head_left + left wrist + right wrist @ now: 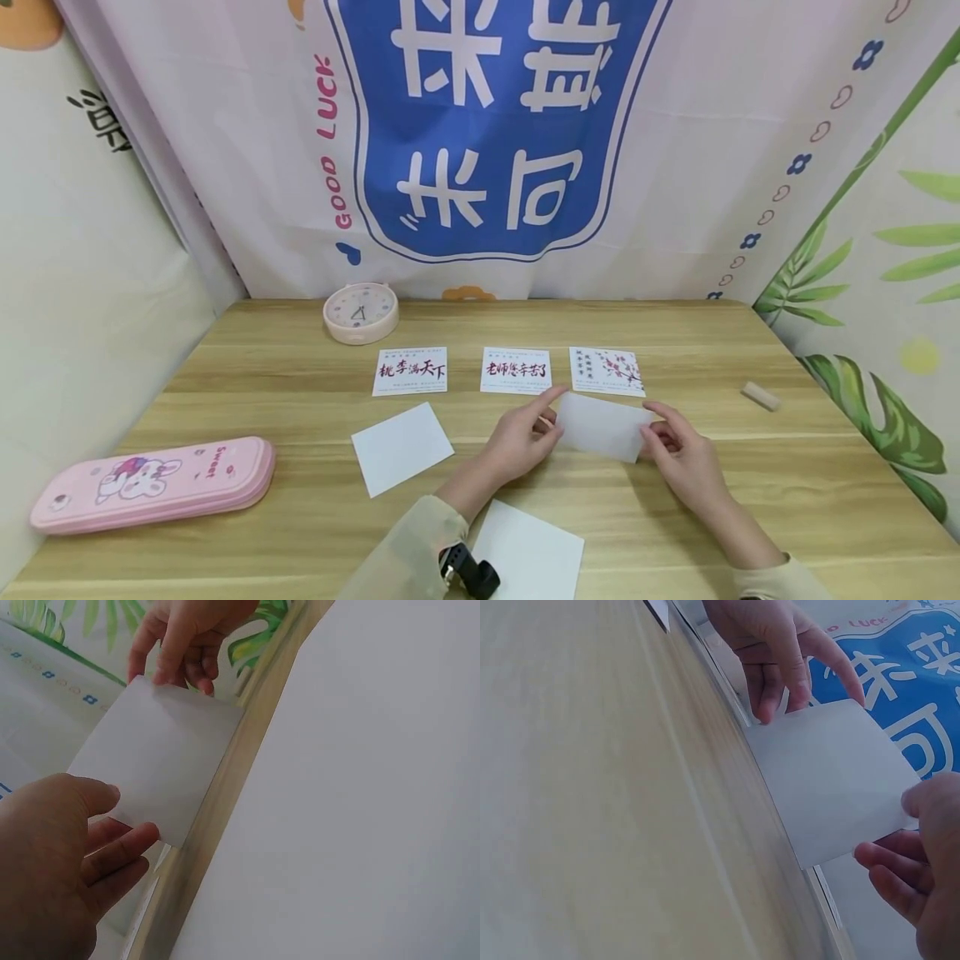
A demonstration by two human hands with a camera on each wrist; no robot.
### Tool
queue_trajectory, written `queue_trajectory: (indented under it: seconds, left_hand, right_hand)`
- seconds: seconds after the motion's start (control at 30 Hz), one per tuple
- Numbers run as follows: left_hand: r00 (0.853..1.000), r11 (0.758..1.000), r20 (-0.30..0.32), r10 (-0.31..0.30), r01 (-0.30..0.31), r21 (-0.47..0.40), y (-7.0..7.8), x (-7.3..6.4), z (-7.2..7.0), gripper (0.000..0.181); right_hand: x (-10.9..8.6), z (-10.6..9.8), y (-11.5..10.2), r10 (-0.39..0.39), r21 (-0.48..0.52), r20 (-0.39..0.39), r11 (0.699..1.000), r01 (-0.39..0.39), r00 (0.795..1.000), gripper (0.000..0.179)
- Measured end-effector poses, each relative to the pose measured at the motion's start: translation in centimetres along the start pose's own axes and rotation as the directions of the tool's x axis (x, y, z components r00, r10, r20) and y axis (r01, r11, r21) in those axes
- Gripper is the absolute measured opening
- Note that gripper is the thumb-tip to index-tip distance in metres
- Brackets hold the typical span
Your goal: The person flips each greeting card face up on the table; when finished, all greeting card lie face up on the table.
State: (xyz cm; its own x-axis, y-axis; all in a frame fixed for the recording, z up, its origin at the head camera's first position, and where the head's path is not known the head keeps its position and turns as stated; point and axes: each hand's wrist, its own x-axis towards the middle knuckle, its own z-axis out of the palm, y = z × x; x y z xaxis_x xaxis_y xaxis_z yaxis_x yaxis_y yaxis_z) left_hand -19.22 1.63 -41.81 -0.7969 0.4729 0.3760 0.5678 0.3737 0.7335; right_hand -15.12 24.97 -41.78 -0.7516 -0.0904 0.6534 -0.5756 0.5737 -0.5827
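Filling the top of the head frame, one wall hanging (495, 125) with a blue emblem and GOOD LUCK lettered down its left side. Spread across the lower half, one wood-grain table (225, 367). At lower left on it, one pink case (153, 485) bearing a rabbit figure and the word "Sweet". Reaching up from the bottom edge, two bare hands in two light sleeves (408, 550). Near the centre, the left hand (522, 435), with thumb and fingers pinching the left edge of the held card (600, 427); further right, the right hand (686, 458), with thumb and fingers clamped on its right edge.

Blank white cards, three in all: a bottom card (532, 554) cut off by the frame's lower edge, a slanted card (402, 450) left of the left hand, and the held one — tilted, right of centre; cannot tell whether touching the tabletop.

At upper left of the table, one round clock (361, 313). Across the middle, three printed cards (516, 371) in one row: two with big dark-red characters, the rightmost with a red-blossomed branch. On the left wrist, one black device (470, 571). Smallest — one pale block (761, 396), towards the right edge.
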Motion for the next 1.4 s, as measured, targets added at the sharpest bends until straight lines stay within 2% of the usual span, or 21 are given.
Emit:
queue_trajectory:
  seconds: [0.23,0.37,0.47,0.57,0.67,0.83,1.03,1.13,1.27,1.4]
  left_hand:
    - [0.995,1.000,-0.095,0.028,-0.028,0.000,-0.05,-0.24,0.13,0.046]
    - [0.986,0.996,-0.148,0.079,-0.074,0.042,-0.31,-0.27,0.20,0.045]
    - [0.983,0.995,-0.162,0.085,-0.075,0.066,-0.42,-0.24,0.27,0.046]
    - [0.985,0.997,-0.164,0.048,-0.038,0.069,-0.33,-0.24,0.33,0.036]
    - [0.986,0.996,-0.165,0.018,-0.004,0.088,-0.18,-0.25,0.39,0.029]
    - [0.986,0.993,-0.169,-0.016,0.035,0.111,-0.01,-0.23,0.44,0.036]
    - [0.987,0.993,-0.153,-0.057,0.072,0.096,-0.09,-0.25,0.43,0.041]
    - [0.988,0.988,-0.140,-0.061,0.080,0.133,0.03,-0.31,0.41,0.041]
    - [0.991,0.976,-0.122,-0.060,0.084,0.202,0.25,-0.34,0.46,0.039]
    - [0.991,0.965,-0.094,-0.090,0.110,0.237,0.43,-0.39,0.48,0.040]
  right_hand:
    - [-0.15,0.09,0.04,0.020,0.108,-0.039,0.994,-0.015,0.999,0.025]
    - [-0.08,0.11,-0.05,-0.013,0.148,-0.062,0.989,0.022,0.998,0.024]
    - [0.10,0.07,-0.18,-0.049,0.133,-0.060,0.990,0.057,0.997,0.030]
    - [0.11,0.09,-0.21,-0.045,0.091,-0.051,0.995,0.049,0.998,0.028]
    - [-0.03,0.15,-0.30,0.018,0.073,-0.051,0.997,-0.015,0.999,0.019]
    - [-0.15,0.11,-0.49,0.128,0.075,-0.012,0.989,-0.126,0.992,0.014]
    - [-0.16,0.11,-0.40,0.166,-0.043,0.064,0.986,-0.163,0.984,0.016]
    - [-0.21,0.22,-0.35,0.165,-0.087,0.079,0.984,-0.158,0.983,0.016]
    - [-0.28,0.43,-0.26,0.163,-0.072,0.079,0.985,-0.157,0.983,0.016]
    - [-0.27,0.39,-0.02,0.217,0.014,0.106,0.975,-0.220,0.970,0.020]
